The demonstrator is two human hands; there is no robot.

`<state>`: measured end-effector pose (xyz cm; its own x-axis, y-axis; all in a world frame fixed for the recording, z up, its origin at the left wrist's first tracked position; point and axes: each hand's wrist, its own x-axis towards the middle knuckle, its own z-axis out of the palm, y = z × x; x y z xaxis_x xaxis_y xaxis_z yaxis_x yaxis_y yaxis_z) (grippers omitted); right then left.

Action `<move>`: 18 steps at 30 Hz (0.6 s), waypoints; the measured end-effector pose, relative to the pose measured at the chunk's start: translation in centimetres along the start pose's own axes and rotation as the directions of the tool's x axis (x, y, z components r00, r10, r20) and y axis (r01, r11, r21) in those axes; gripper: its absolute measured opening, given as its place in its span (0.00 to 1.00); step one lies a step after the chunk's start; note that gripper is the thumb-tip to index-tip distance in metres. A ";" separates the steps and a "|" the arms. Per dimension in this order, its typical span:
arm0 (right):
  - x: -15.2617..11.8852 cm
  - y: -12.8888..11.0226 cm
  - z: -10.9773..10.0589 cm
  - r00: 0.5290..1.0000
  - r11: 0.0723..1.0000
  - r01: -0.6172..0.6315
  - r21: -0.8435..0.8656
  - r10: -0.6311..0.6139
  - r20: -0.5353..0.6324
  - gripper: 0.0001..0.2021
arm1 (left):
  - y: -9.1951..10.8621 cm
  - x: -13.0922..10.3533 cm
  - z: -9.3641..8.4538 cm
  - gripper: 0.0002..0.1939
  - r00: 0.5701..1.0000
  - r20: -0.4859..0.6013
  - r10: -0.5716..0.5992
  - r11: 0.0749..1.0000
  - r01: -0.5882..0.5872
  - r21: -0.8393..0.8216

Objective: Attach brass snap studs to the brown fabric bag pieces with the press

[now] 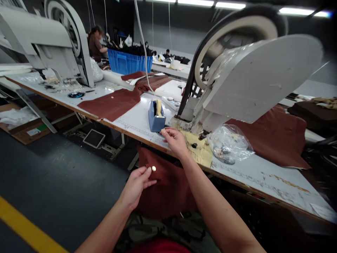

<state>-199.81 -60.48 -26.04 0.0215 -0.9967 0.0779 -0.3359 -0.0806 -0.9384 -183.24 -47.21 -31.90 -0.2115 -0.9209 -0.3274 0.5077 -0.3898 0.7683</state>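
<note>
My left hand (137, 184) pinches a piece of reddish-brown fabric (168, 189) that hangs below the table's front edge. A small shiny round spot (154, 168) shows on the fabric beside its fingertips. My right hand (175, 140) is over the table edge, thumb and forefinger together on a small pale piece (163, 130), too small to make out well. Just behind its fingertips stands a blue tape dispenser (157, 119) with a yellowish tape roll (158, 108).
A large machine (258, 77) with a wheel rises at the right, another machine (52, 38) at the left. Brown fabric (113, 105) and a clear plastic bag (231, 142) lie on the table (134, 123). A person (96, 45) sits behind, near a blue crate (129, 62).
</note>
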 end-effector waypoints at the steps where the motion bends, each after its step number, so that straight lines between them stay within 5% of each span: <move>1: -2.1 -0.1 -0.2 0.995 1.000 0.021 -0.010 -0.020 0.098 0.18 | 0.3 -0.1 0.0 0.15 1.000 0.005 0.025 0.999 -0.025 0.025; 5: -8.9 -0.1 -0.8 0.889 0.986 0.144 -0.083 -0.092 0.449 0.19 | 0.7 -0.4 0.1 0.17 0.993 0.073 0.096 0.983 -0.106 0.150; 11: -10.9 1.2 -1.3 0.878 0.940 0.289 -0.181 -0.185 0.441 0.16 | -0.1 -0.7 0.8 0.23 0.977 0.046 0.207 0.884 -0.207 0.420; 18: -10.7 1.1 -1.5 0.878 0.935 0.289 -0.205 -0.174 0.446 0.18 | -0.3 -0.6 0.7 0.22 0.963 0.081 0.258 0.840 -0.265 0.473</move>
<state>-201.82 -49.93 -27.36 0.4970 -0.8639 0.0815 -0.5008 -0.3623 -0.7861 -183.85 -46.49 -31.56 -0.1398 -0.9875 -0.0727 0.0874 -0.0854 0.9925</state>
